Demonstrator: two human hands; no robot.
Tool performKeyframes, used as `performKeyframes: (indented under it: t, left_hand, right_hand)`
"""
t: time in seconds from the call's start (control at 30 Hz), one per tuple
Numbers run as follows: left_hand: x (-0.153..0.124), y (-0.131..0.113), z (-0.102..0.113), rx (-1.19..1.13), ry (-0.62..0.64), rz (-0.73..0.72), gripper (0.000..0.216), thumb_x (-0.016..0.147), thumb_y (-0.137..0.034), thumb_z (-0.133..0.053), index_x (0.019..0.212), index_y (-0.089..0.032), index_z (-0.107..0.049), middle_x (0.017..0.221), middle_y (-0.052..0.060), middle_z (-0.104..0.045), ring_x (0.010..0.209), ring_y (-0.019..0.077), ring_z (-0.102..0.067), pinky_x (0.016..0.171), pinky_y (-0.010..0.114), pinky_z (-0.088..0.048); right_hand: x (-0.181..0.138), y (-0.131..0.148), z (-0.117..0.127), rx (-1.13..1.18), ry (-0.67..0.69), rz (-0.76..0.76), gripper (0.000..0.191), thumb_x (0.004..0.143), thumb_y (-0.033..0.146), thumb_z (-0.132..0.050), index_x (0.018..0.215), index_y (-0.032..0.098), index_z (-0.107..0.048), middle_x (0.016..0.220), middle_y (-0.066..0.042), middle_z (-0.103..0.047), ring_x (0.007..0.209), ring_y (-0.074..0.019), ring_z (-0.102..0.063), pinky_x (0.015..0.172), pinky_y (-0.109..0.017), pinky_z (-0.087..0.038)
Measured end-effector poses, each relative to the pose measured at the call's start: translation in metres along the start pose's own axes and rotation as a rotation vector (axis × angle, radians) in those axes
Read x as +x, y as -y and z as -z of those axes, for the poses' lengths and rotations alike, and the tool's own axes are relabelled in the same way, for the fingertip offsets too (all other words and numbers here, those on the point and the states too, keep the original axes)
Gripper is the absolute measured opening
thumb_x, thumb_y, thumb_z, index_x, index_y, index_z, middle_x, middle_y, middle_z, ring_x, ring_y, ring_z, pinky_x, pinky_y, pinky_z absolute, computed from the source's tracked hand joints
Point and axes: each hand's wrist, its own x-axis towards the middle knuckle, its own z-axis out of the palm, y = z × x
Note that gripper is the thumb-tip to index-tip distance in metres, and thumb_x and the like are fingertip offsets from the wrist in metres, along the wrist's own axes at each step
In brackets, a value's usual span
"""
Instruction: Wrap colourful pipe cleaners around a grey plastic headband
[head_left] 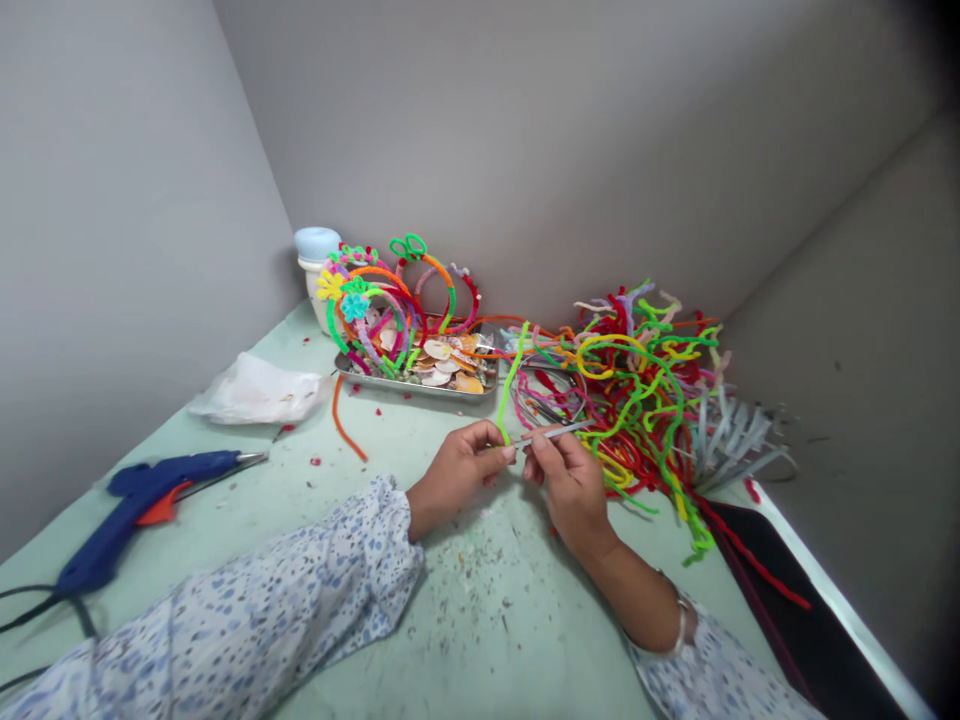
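Note:
My left hand (461, 468) pinches the lower end of a bright green pipe cleaner (511, 380) that rises upward from my fingers. My right hand (568, 480) is closed on a thin grey plastic strip (559, 431) that points right toward the pile, its near end meeting the green pipe cleaner between my fingertips. Both hands hover just above the pale green table (450, 600), close together. A tangled heap of pipe cleaners (637, 390) in red, green, yellow, orange and purple lies right behind my right hand.
A metal tray (420, 386) of shells and decorated headbands (390, 300) stands at the back, beside a white jar (315, 262). A blue glue gun (142, 500) lies at left near a plastic bag (255, 392). Grey strips (731, 440) and a dark tray (787, 600) are at right.

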Motion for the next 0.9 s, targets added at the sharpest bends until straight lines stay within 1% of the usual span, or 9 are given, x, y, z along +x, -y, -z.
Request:
performKeyframes:
  t: [0.2,0.33,0.53,0.73,0.9]
  left_hand:
    - [0.001,0.0019,0.0009,0.003,0.015,0.014,0.026,0.073,-0.033,-0.069,0.069,-0.013,-0.053,0.057,-0.005,-0.05,0.044,0.0041,-0.039,0.044,0.019,-0.028]
    - [0.0011,0.0028,0.0018,0.029,0.037,-0.001,0.024,0.076,-0.033,-0.067,0.072,-0.013,-0.055,0.058,-0.005,-0.05,0.044,0.0041,-0.04,0.044,0.019,-0.029]
    - [0.0011,0.0028,0.0021,0.059,0.045,0.013,0.024,0.079,-0.034,-0.063,0.071,-0.014,-0.054,0.053,-0.006,-0.049,0.043,0.0044,-0.039,0.044,0.019,-0.029]
    - [0.002,0.0044,0.0026,0.043,0.035,0.02,0.024,0.08,-0.034,-0.06,0.07,-0.013,-0.056,0.054,-0.004,-0.052,0.041,0.0037,-0.039,0.043,0.019,-0.026]
    - [0.0019,0.0019,0.0019,0.037,0.028,0.062,0.023,0.08,-0.033,-0.06,0.068,-0.013,-0.056,0.056,-0.003,-0.055,0.038,0.0028,-0.036,0.04,0.019,-0.024]
  right_hand:
    - [-0.0005,-0.0007,0.0007,-0.015,0.002,0.019,0.023,0.089,0.04,-0.052,0.085,0.019,-0.061,0.058,0.003,-0.055,0.055,-0.012,-0.048,0.055,-0.025,-0.039]
    - [0.0006,-0.0013,0.0001,-0.013,-0.012,0.025,0.024,0.089,0.04,-0.052,0.082,0.02,-0.061,0.058,0.003,-0.055,0.055,-0.012,-0.048,0.055,-0.025,-0.039]
    - [0.0012,0.0007,0.0,-0.019,-0.014,0.029,0.024,0.089,0.039,-0.052,0.08,0.019,-0.06,0.057,0.003,-0.054,0.054,-0.0121,-0.048,0.055,-0.025,-0.039]
    - [0.0001,0.0025,0.001,-0.028,0.013,0.037,0.023,0.089,0.039,-0.051,0.082,0.019,-0.061,0.057,0.003,-0.054,0.054,-0.0123,-0.048,0.054,-0.025,-0.039]
    - [0.0002,0.0024,0.0008,-0.03,0.021,0.046,0.023,0.09,0.038,-0.051,0.082,0.019,-0.061,0.057,0.003,-0.054,0.054,-0.0123,-0.048,0.054,-0.025,-0.039]
